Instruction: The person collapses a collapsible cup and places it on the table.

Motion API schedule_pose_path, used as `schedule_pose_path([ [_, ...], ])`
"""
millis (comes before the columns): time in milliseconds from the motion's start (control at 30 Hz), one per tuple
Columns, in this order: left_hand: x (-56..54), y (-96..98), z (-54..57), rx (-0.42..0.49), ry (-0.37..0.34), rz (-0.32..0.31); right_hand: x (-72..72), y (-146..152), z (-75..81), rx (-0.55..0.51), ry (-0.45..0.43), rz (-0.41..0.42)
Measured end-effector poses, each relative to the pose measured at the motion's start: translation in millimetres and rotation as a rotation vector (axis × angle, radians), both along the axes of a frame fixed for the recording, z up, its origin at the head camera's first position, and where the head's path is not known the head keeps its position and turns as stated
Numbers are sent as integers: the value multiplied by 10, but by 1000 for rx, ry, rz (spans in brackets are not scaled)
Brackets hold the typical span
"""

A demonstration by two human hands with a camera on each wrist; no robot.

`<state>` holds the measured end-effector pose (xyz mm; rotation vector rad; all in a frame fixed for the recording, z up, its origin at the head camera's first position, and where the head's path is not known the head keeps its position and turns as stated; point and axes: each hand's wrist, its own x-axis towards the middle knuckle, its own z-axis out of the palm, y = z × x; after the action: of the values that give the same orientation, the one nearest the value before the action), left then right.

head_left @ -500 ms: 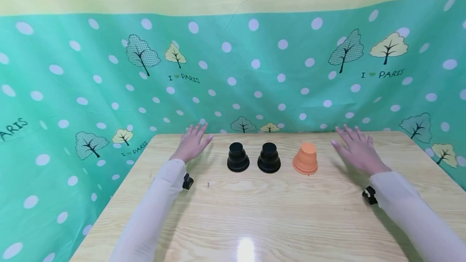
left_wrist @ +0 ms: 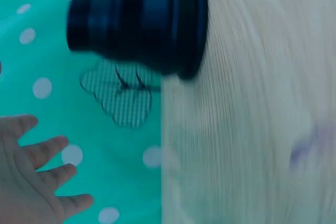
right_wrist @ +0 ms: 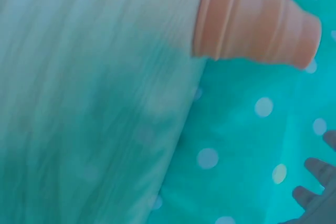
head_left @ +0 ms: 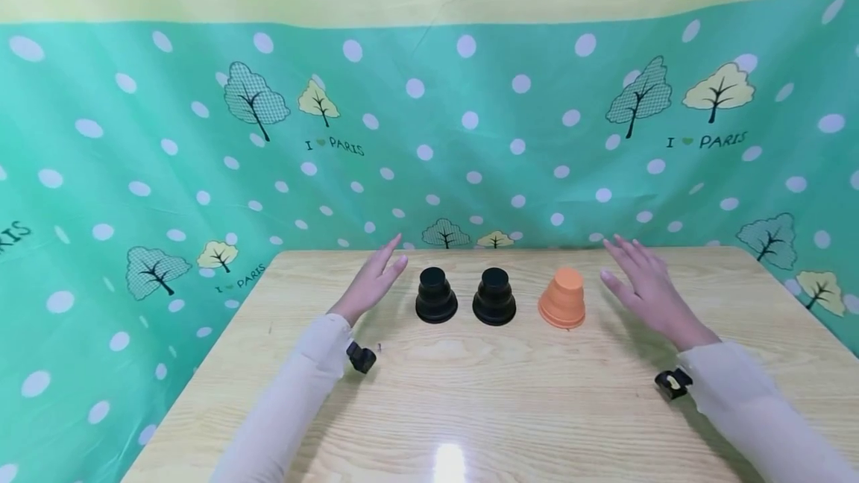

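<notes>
Three stepped, cup-like pieces stand in a row on the wooden table, narrow end up: a left black one, a middle black one and an orange one. To the left of the row is my left hand, fingers straight and nothing in it. My right hand is just right of the orange piece, its fingers extended and holding nothing. The left wrist view has a black piece above spread fingers. In the right wrist view the orange piece is apart from my fingertips.
A light wood table ends at a green polka-dot curtain just behind the row. Each wrist carries a small black camera, one on the left and one on the right. A small dark mark lies on the table near the left wrist.
My left hand has moved right, toward the left black piece, and turned more edge-on. The right hand has shifted slightly left, nearer the orange piece. The three pieces stay where they stood.
</notes>
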<state>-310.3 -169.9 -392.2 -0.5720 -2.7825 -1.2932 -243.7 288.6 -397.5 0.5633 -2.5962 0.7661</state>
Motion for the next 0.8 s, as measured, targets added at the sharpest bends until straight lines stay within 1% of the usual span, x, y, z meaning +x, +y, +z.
schedule_pose_path([
  [100,44,50,-16,106,-57,14,45,-88,23,-42,12,42],
  [167,66,85,-29,164,-85,35,73,-152,43,-70,16,64],
  [267,92,141,-53,248,-94,68,109,-252,73,-98,18,90],
  [367,115,204,-70,314,-80,84,142,-344,107,-130,2,110],
  [500,144,280,-105,370,-67,90,180,-442,128,-168,-17,127],
  [600,168,327,-133,396,-78,87,215,-508,131,-207,-49,130],
  [800,200,403,-188,410,-109,83,282,-645,123,-277,-168,112],
])
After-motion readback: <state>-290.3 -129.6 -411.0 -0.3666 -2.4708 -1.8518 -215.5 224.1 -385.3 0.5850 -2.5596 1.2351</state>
